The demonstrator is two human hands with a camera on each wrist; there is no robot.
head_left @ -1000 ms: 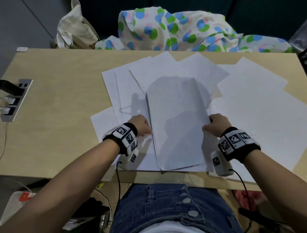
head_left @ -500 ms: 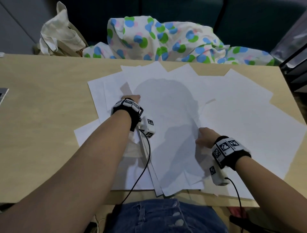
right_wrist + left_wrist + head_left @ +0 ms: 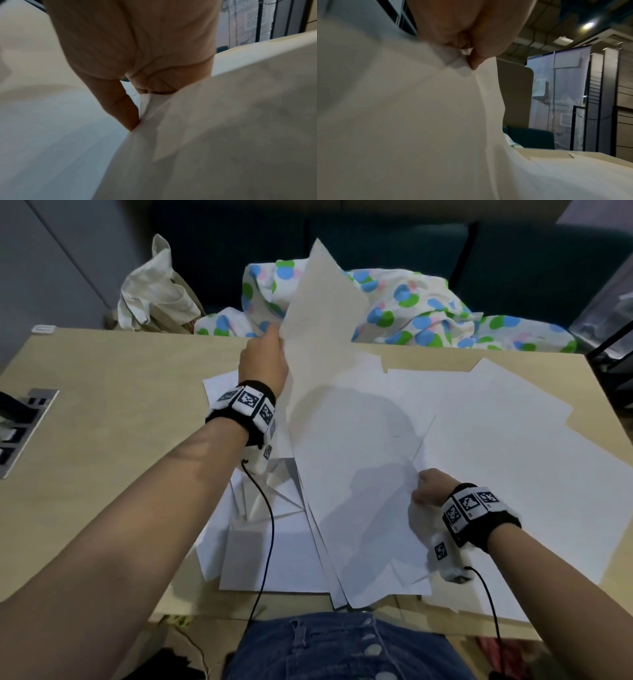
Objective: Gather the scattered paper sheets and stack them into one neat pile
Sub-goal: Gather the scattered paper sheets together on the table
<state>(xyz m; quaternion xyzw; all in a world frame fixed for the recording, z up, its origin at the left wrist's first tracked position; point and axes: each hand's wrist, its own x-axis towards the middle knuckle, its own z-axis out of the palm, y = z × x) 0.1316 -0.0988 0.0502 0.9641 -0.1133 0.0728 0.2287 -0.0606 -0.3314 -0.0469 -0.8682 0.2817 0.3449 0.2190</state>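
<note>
Many white paper sheets (image 3: 513, 446) lie overlapping across the wooden table (image 3: 113, 405). My left hand (image 3: 265, 361) is raised at the far middle and pinches one sheet (image 3: 322, 313), which stands lifted and curls upward; the left wrist view shows the lifted sheet (image 3: 402, 121) held between thumb and fingers. My right hand (image 3: 428, 487) grips the right edge of a rough stack of sheets (image 3: 359, 508) near the table's front edge. In the right wrist view the stack (image 3: 223, 135) is pinched between thumb and fingers.
A spotted cloth (image 3: 428, 313) and a cream bag (image 3: 154, 299) lie beyond the table's far edge. A metal socket panel (image 3: 24, 426) is set into the table at the left. Wrist cables (image 3: 270, 529) hang over the papers near my lap.
My left hand left the stack's left edge, reached to the far sheets and has lifted one sheet up off the table. My right hand stays holding the stack's right edge.
</note>
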